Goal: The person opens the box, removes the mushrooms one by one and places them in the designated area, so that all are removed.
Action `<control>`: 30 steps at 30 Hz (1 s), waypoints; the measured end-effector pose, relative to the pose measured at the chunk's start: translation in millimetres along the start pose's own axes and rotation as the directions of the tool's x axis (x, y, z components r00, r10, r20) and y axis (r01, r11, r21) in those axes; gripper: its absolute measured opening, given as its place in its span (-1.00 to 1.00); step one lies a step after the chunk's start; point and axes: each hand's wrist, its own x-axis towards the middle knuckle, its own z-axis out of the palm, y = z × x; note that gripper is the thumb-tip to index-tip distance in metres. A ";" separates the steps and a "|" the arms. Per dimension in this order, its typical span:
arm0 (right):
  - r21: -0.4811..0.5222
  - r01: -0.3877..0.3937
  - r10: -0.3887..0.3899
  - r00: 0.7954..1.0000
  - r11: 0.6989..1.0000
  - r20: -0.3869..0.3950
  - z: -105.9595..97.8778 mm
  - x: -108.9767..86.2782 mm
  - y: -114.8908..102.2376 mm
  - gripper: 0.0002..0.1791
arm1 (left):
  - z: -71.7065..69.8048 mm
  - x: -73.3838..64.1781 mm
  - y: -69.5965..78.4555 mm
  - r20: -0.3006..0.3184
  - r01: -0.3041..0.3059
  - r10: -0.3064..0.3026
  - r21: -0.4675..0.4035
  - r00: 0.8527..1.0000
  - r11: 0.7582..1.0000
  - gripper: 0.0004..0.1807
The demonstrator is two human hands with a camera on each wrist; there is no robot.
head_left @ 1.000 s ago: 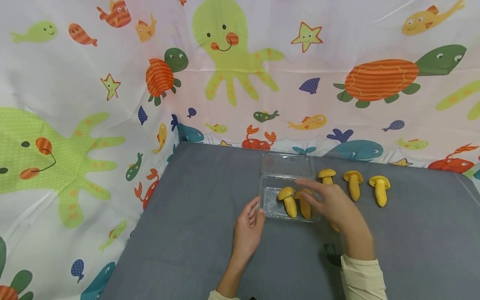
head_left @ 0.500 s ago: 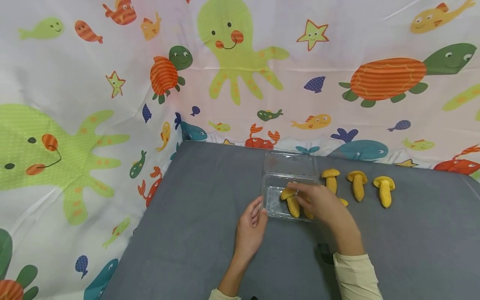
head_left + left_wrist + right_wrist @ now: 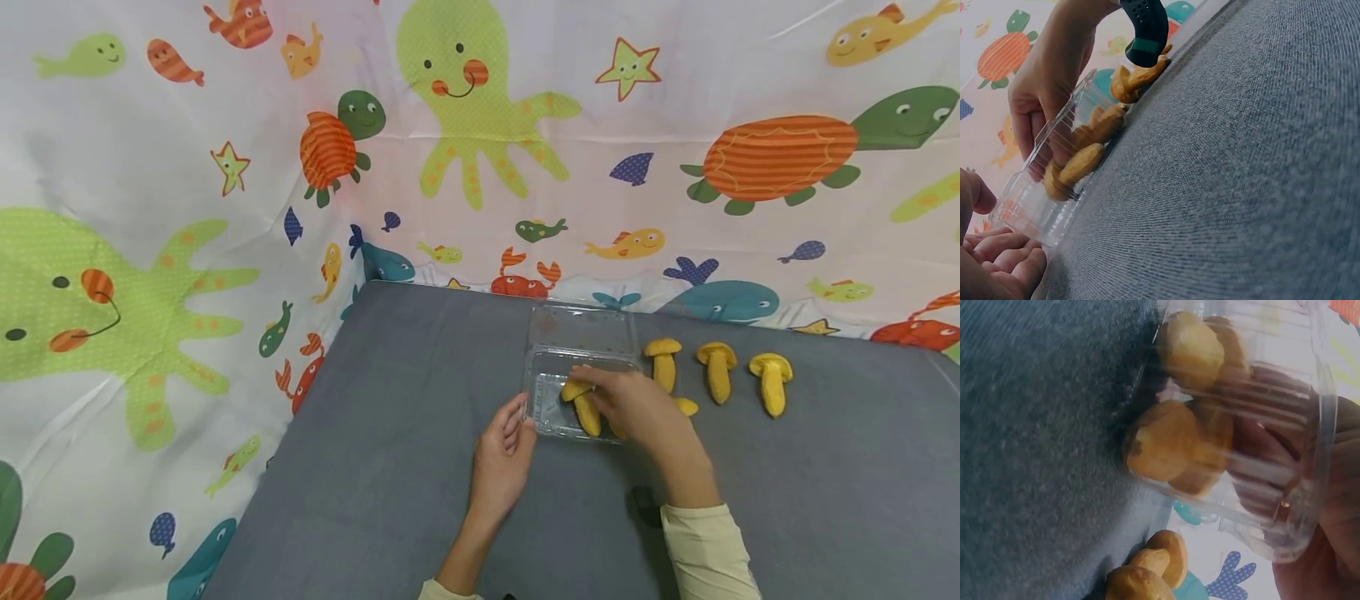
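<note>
Clear plastic clamshell box point(image 3: 573, 392) near the table's middle, lid hinged open toward 12 o'clock. Two yellow mushroom-shaped toys inside; the leftmost one point(image 3: 582, 403) lying cap-up toward 12, the second mostly hidden under the right hand point(image 3: 637, 407). Right hand reaching into the tray from 4 o'clock, fingertips on the cap of the leftmost toy, fingers curled over the toys; whether actually pinching one, cannot tell. Left hand point(image 3: 501, 462) at the box's 8 o'clock corner, fingers nearly straight and pressed against the rim point(image 3: 1019, 206), probably steadying the light box against sliding. A fourth toy point(image 3: 684, 407) partly visible just at 3 o'clock of the right hand, outside the tray. Three more toys in a row at 2 o'clock on the grey table point(image 3: 825, 500): point(image 3: 663, 360), point(image 3: 717, 368), point(image 3: 772, 380), caps toward 12. Sea-creature curtain point(image 3: 480, 125) behind.

Against the frame one second earlier: right hand further leftward over the tray, now covering the second toy; left hand unmoved; row of three unchanged.
</note>
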 end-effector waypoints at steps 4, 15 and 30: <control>0.003 -0.003 0.003 1.000 1.000 0.002 1.9 1.3 -0.6 -0.55 | 0.0 -0.4 -0.6 0.006 -0.005 0.005 -0.005 1.000 1.000 -0.53; -0.018 -0.022 0.022 1.000 1.000 0.007 6.3 6.0 -4.8 -0.58 | -1.0 -0.1 -1.3 0.011 -0.013 0.013 -0.012 1.000 1.000 -0.53; -0.019 -0.022 0.022 1.000 1.000 -0.011 8.0 10.2 -7.2 -0.63 | -2.7 -1.5 -2.2 0.011 -0.031 0.031 -0.020 0.999 0.999 -0.53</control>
